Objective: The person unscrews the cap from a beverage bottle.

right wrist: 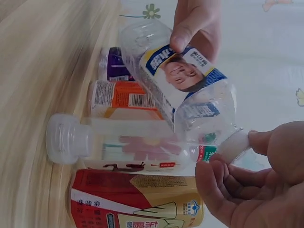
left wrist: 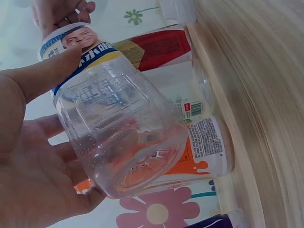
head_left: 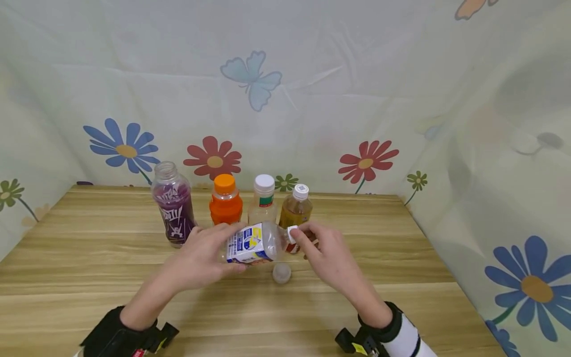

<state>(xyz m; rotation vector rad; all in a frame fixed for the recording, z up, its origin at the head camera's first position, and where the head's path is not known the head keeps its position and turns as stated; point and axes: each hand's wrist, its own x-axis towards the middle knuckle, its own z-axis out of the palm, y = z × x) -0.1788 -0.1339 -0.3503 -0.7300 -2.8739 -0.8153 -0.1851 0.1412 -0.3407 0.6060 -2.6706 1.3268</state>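
My left hand [head_left: 202,255] grips a clear plastic bottle [head_left: 269,239] around its blue, white and yellow label. The bottle is held tilted above the table, its neck toward the right. It looks empty in the left wrist view. My right hand [head_left: 327,253] pinches the white cap [right wrist: 232,147] at the bottle's mouth between thumb and fingers. Whether the cap is screwed tight cannot be seen. Just below, a small translucent cap [head_left: 281,273] lies on the wooden table [head_left: 232,317].
Behind the hands stand an uncapped purple bottle [head_left: 171,203], an orange bottle [head_left: 225,206] with an orange cap, a clear bottle [head_left: 263,210] with a white cap, and an amber drink bottle [head_left: 295,208]. A flower-printed cloth [head_left: 290,129] hangs behind the table.
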